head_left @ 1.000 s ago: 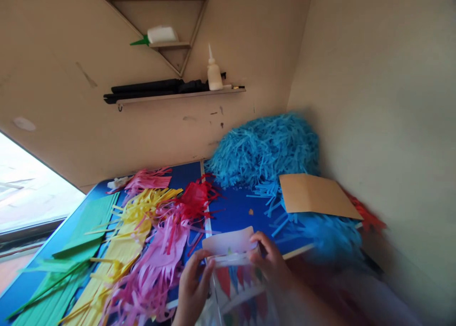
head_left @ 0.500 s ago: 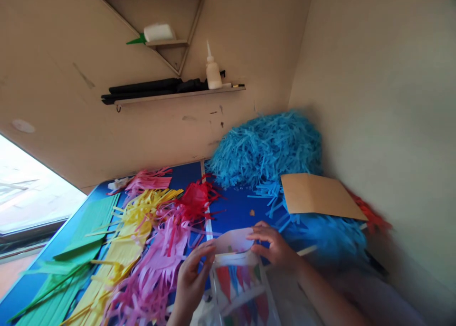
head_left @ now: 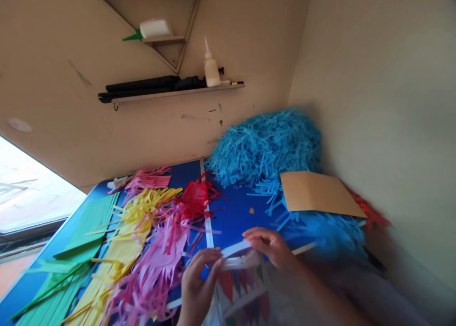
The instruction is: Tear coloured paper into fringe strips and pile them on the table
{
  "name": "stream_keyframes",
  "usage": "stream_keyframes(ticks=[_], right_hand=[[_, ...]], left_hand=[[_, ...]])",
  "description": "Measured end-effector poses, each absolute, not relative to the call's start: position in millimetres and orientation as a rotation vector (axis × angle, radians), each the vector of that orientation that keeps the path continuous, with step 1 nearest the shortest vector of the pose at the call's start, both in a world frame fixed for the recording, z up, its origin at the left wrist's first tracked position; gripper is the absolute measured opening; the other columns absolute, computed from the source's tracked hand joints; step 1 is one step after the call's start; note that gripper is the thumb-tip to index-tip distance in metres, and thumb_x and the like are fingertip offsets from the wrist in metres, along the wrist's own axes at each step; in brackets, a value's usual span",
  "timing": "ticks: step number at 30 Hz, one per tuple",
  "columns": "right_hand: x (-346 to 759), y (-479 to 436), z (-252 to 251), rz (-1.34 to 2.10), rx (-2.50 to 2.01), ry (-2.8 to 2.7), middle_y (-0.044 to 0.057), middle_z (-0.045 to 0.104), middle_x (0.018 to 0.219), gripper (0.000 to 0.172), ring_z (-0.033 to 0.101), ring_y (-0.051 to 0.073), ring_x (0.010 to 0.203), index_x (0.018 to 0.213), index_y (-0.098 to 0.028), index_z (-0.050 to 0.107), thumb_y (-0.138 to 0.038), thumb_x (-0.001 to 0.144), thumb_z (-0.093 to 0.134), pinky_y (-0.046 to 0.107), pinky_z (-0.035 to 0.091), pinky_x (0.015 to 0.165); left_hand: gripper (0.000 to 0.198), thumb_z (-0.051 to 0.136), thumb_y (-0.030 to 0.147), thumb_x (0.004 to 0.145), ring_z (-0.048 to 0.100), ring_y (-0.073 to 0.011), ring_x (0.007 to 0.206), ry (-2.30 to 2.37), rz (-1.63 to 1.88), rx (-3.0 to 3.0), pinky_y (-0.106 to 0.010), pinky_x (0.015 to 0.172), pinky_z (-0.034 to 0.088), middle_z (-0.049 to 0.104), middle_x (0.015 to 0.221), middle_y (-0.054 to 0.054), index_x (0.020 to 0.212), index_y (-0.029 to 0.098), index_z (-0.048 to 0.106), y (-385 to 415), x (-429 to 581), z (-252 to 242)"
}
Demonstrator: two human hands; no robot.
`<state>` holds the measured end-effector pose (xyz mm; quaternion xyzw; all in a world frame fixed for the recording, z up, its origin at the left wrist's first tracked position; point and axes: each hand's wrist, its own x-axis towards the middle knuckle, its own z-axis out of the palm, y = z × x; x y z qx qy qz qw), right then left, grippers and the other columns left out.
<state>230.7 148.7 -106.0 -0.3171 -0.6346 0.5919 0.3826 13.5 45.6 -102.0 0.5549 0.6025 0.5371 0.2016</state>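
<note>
Low in the middle of the head view is a clear plastic packet [head_left: 245, 292], with rows of red, blue and green pennant shapes showing on or through it. Its pale top flap [head_left: 235, 249] is pinched at the left end between the thumb and fingers of my left hand [head_left: 199, 281]. At the flap's right end, the curled fingers of my right hand [head_left: 272, 247] grip it. The packet's lower part runs out of the bottom of the view and is blurred.
Fringed pink paper [head_left: 160, 264], yellow paper [head_left: 124, 245] and green paper [head_left: 85, 221] cover the left of the blue table [head_left: 235, 212]. Blue fringe [head_left: 270, 145] heaps at the back, beside brown card [head_left: 317, 193]. A wall shelf [head_left: 178, 93] holds a glue bottle [head_left: 213, 71].
The packet's flap, which stood up in a curve, is now lower and narrower. My left hand has shifted slightly right, and both hands are a little lower.
</note>
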Motion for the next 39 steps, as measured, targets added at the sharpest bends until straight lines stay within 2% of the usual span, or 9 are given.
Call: stream_keyframes(ticks=[3, 6, 9, 14, 17, 25, 29, 33, 39], right_hand=[[234, 142, -99, 1.615, -0.896, -1.628, 0.010, 0.073, 0.105, 0.044, 0.066, 0.027, 0.096, 0.105, -0.020, 0.075, -0.056, 0.079, 0.070, 0.040, 0.051, 0.086], [238, 134, -91, 1.650, -0.935, -1.610, 0.010, 0.073, 0.103, 0.043, 0.065, 0.026, 0.096, 0.101, -0.019, 0.075, -0.054, 0.078, 0.070, 0.038, 0.049, 0.087], [240, 124, -82, 1.767, -0.969, -1.444, 0.007, 0.072, 0.097, 0.042, 0.064, 0.022, 0.085, 0.104, -0.019, 0.073, -0.048, 0.073, 0.075, 0.034, 0.048, 0.079], [237, 108, -64, 1.931, -0.932, -1.191, -0.001, 0.065, 0.079, 0.032, 0.057, 0.015, 0.070, 0.092, -0.019, 0.069, -0.033, 0.065, 0.076, 0.026, 0.043, 0.067], [238, 104, -60, 1.914, -0.976, -1.233, -0.001, 0.062, 0.075, 0.027, 0.055, 0.014, 0.067, 0.089, -0.018, 0.069, -0.030, 0.065, 0.072, 0.025, 0.040, 0.064], [240, 113, -29, 1.314, -0.842, -2.099, 0.004, 0.072, 0.090, 0.015, 0.065, 0.019, 0.084, 0.088, -0.023, 0.079, -0.033, 0.080, 0.071, 0.028, 0.045, 0.077], [227, 114, -5, 0.962, -0.618, -2.555, 0.001, 0.075, 0.090, 0.015, 0.067, 0.017, 0.084, 0.097, -0.026, 0.078, -0.034, 0.088, 0.068, 0.024, 0.042, 0.072], [219, 109, -2, 0.751, -0.590, -2.707, 0.001, 0.075, 0.091, 0.015, 0.067, 0.016, 0.082, 0.098, -0.025, 0.077, -0.033, 0.091, 0.065, 0.024, 0.040, 0.068], [216, 102, -11, 0.557, -0.594, -2.727, 0.000, 0.074, 0.092, 0.017, 0.066, 0.016, 0.081, 0.102, -0.027, 0.074, -0.031, 0.095, 0.059, 0.026, 0.038, 0.069]], left_hand=[[0.026, 0.069, 0.046, 0.078, 0.069, -0.0268, 0.092, 1.777, 1.456, 1.454, -0.034, 0.080, 0.056, 0.074, 0.094, -0.009, 0.085, 0.021, 0.073, 41, 17, -92], [0.038, 0.067, 0.052, 0.078, 0.069, -0.0269, 0.098, 1.750, 1.287, 1.413, -0.035, 0.084, 0.057, 0.074, 0.105, -0.010, 0.101, 0.021, 0.073, 34, 18, -80], [0.040, 0.063, 0.054, 0.081, 0.071, -0.0245, 0.092, 1.686, 1.179, 1.386, -0.031, 0.081, 0.058, 0.076, 0.100, -0.010, 0.101, 0.021, 0.073, 28, 20, -71], [0.041, 0.063, 0.053, 0.082, 0.072, -0.0246, 0.095, 1.645, 1.177, 1.333, -0.029, 0.079, 0.059, 0.075, 0.103, -0.012, 0.104, 0.019, 0.071, 18, 25, -65], [0.040, 0.065, 0.050, 0.082, 0.072, -0.0247, 0.094, 1.653, 1.176, 1.322, -0.029, 0.080, 0.059, 0.076, 0.104, -0.011, 0.105, 0.019, 0.071, 11, 27, -63], [0.031, 0.065, 0.045, 0.083, 0.073, -0.0226, 0.086, 1.620, 1.171, 1.403, -0.027, 0.074, 0.060, 0.077, 0.095, -0.008, 0.100, 0.020, 0.071, 5, 38, -49], [0.031, 0.064, 0.043, 0.083, 0.071, -0.0233, 0.092, 1.639, 1.237, 1.432, -0.031, 0.080, 0.058, 0.074, 0.099, -0.009, 0.103, 0.019, 0.066, 4, 48, -43], [0.035, 0.063, 0.041, 0.084, 0.069, -0.0239, 0.098, 1.553, 1.274, 1.336, -0.034, 0.084, 0.057, 0.070, 0.107, -0.012, 0.111, 0.019, 0.059, -4, 50, -47], [0.034, 0.063, 0.036, 0.084, 0.066, -0.0230, 0.099, 1.550, 1.292, 1.271, -0.034, 0.087, 0.054, 0.067, 0.111, -0.009, 0.115, 0.021, 0.058, -15, 47, -54]])
